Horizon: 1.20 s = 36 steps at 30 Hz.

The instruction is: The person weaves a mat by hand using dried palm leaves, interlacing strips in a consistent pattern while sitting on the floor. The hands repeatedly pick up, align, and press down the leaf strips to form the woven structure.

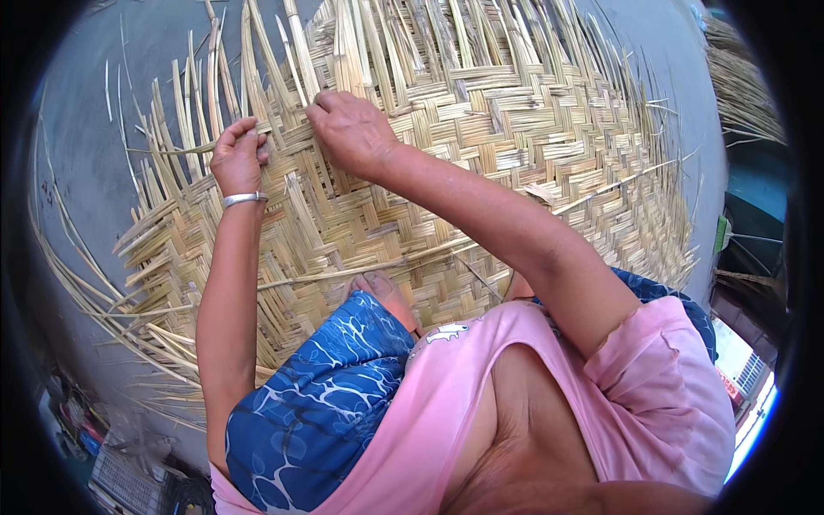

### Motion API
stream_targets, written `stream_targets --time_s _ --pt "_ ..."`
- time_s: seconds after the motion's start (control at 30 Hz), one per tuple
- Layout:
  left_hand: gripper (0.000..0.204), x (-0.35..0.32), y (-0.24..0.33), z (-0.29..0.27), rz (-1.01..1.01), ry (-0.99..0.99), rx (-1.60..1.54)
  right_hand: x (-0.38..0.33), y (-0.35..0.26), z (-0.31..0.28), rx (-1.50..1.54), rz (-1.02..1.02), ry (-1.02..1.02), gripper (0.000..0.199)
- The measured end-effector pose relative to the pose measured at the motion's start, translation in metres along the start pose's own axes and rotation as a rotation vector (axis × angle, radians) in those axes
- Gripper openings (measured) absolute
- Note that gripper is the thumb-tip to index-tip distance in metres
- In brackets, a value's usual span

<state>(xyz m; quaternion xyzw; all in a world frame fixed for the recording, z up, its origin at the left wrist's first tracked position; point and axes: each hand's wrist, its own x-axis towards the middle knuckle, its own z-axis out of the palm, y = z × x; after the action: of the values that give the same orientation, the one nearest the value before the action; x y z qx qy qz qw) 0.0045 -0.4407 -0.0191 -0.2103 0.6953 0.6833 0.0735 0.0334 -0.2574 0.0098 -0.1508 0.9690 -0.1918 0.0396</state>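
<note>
A large mat (566,154) of pale yellow-green split reeds lies under me, woven in a zigzag pattern. At its far left part, my left hand (238,161), with a silver bangle at the wrist, pinches a thin reed strip (193,150) that runs out sideways to the left. Just to its right, my right hand (350,129) is curled knuckles-up against the weave. Its fingertips are tucked under, so what they grip is hidden. Unwoven reed ends (253,60) stick out beyond both hands.
One long thin reed (592,199) crosses the mat. My bare foot (378,287) rests on the weave. Loose strips (77,236) lie on the grey floor (90,129) at left. A bundle of dry stalks (740,81) stands at far right, a pale crate (124,476) at lower left.
</note>
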Motion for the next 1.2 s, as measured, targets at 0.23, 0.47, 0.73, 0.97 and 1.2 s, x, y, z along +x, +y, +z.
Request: stream_targets --time_s 0.23,0.47,0.73,0.97,1.2 --pt "0.017 0.003 0.001 -0.007 -0.079 -0.03 -0.043 -0.075 0.047 -0.005 -0.051 0.016 0.297 0.029" --pt "0.02 0.002 0.007 -0.03 -0.125 -0.037 -0.383 -0.086 0.068 0.01 -0.089 -0.031 0.269 0.032" --pt "0.017 -0.045 0.041 -0.003 0.257 -0.058 0.007 -0.089 0.067 0.016 -0.145 0.003 0.189 0.041" --pt "0.014 -0.042 0.039 -0.012 0.455 -0.041 0.175 -0.092 0.069 0.024 -0.134 0.006 0.269 0.041" --pt "0.024 -0.012 0.016 -0.06 -0.064 0.046 -0.221 -0.091 0.067 0.03 -0.137 0.028 0.301 0.043"
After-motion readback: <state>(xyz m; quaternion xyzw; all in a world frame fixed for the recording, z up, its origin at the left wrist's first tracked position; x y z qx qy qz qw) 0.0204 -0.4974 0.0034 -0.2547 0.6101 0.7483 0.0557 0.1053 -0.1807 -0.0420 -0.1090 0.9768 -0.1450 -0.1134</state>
